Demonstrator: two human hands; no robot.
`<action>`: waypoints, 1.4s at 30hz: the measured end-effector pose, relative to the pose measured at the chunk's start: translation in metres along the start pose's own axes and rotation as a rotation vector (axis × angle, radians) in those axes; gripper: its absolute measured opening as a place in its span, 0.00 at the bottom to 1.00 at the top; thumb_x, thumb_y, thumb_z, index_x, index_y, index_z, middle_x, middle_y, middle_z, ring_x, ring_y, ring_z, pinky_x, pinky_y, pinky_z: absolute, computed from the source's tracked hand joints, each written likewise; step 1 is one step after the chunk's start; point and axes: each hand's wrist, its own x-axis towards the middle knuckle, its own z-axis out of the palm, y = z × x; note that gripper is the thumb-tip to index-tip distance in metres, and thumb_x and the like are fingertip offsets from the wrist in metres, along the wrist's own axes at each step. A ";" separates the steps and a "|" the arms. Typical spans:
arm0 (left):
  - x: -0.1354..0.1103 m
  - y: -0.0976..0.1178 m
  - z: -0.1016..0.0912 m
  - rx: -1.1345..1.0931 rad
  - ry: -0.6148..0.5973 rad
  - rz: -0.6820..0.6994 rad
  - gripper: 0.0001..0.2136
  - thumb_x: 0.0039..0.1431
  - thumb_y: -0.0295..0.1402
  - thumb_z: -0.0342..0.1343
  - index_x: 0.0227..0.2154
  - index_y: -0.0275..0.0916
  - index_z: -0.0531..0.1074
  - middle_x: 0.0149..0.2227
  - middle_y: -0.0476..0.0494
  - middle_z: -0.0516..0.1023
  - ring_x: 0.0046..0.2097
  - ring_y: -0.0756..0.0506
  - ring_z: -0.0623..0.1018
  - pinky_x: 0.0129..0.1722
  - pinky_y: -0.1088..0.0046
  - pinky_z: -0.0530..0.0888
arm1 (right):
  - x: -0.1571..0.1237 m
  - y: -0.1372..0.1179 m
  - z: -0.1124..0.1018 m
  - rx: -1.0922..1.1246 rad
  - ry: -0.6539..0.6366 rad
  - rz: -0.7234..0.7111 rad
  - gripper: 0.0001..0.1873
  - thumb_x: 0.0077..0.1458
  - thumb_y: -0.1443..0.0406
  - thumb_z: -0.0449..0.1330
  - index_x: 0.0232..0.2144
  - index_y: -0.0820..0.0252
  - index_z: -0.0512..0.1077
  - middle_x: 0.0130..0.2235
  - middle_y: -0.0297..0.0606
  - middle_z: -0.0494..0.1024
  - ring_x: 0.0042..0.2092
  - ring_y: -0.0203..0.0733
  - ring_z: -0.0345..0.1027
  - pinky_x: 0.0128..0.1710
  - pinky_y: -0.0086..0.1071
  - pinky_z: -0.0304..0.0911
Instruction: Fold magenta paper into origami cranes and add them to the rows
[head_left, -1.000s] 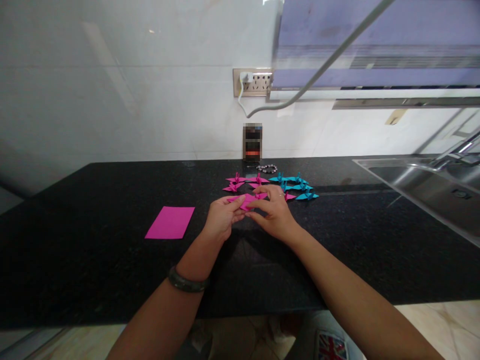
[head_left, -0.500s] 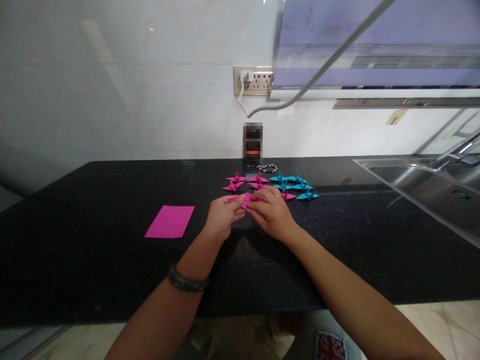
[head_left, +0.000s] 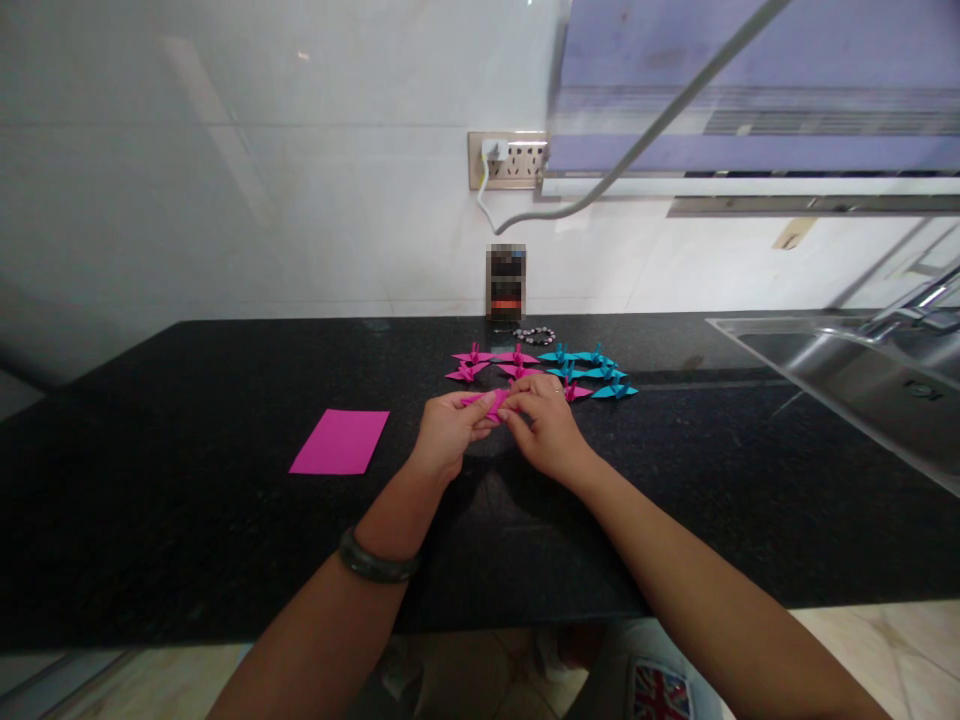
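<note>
Between my two hands is a folded piece of pink origami paper (head_left: 495, 404), partly covered by fingers. My left hand (head_left: 448, 430) pinches its left side with the thumb on top. On its right side, my right hand (head_left: 549, 425) grips it between thumb and fingertips. Just beyond the hands stand several pink paper cranes (head_left: 471, 372) and several blue paper cranes (head_left: 607, 371) in rows; my right hand hides part of the nearest pink ones. To the left, a flat stack or sheet of pink paper (head_left: 341, 442) lies on the counter.
The black countertop (head_left: 187, 520) runs up to a white tiled wall. A phone-like blurred object (head_left: 506, 283) leans there, with a beaded bracelet (head_left: 535, 336) before it. At right is a steel sink (head_left: 862, 370) with a faucet (head_left: 915, 305). A cable (head_left: 637, 150) hangs from the socket (head_left: 517, 160).
My right fingers have shifted slightly on the folded paper, and more of its pink middle shows between my hands. The cranes and the flat pink paper have stayed in place.
</note>
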 end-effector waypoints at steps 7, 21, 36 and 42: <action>0.001 0.000 0.000 0.028 0.007 0.001 0.12 0.39 0.36 0.63 0.25 0.32 0.73 0.22 0.44 0.75 0.23 0.52 0.73 0.24 0.77 0.69 | 0.000 0.004 0.002 0.061 0.022 0.090 0.04 0.48 0.66 0.58 0.23 0.59 0.69 0.33 0.39 0.69 0.40 0.43 0.60 0.42 0.41 0.56; -0.003 0.001 0.001 -0.066 -0.148 0.048 0.12 0.41 0.36 0.63 0.28 0.34 0.73 0.27 0.45 0.75 0.28 0.53 0.74 0.31 0.77 0.70 | 0.000 0.006 0.009 0.796 0.059 0.533 0.17 0.44 0.62 0.61 0.38 0.58 0.66 0.34 0.36 0.73 0.35 0.37 0.67 0.36 0.34 0.64; -0.003 -0.001 0.002 0.151 -0.040 0.229 0.09 0.42 0.35 0.60 0.20 0.33 0.72 0.20 0.46 0.73 0.23 0.52 0.71 0.26 0.77 0.67 | 0.004 0.001 0.004 0.986 0.033 0.581 0.21 0.38 0.63 0.65 0.38 0.58 0.67 0.33 0.33 0.73 0.34 0.35 0.67 0.36 0.32 0.63; -0.005 -0.001 0.004 0.156 -0.020 0.289 0.08 0.42 0.33 0.60 0.17 0.34 0.69 0.18 0.48 0.72 0.23 0.52 0.71 0.25 0.77 0.67 | 0.005 -0.002 0.002 0.929 0.042 0.612 0.22 0.37 0.63 0.66 0.37 0.60 0.67 0.27 0.31 0.71 0.27 0.33 0.64 0.28 0.29 0.61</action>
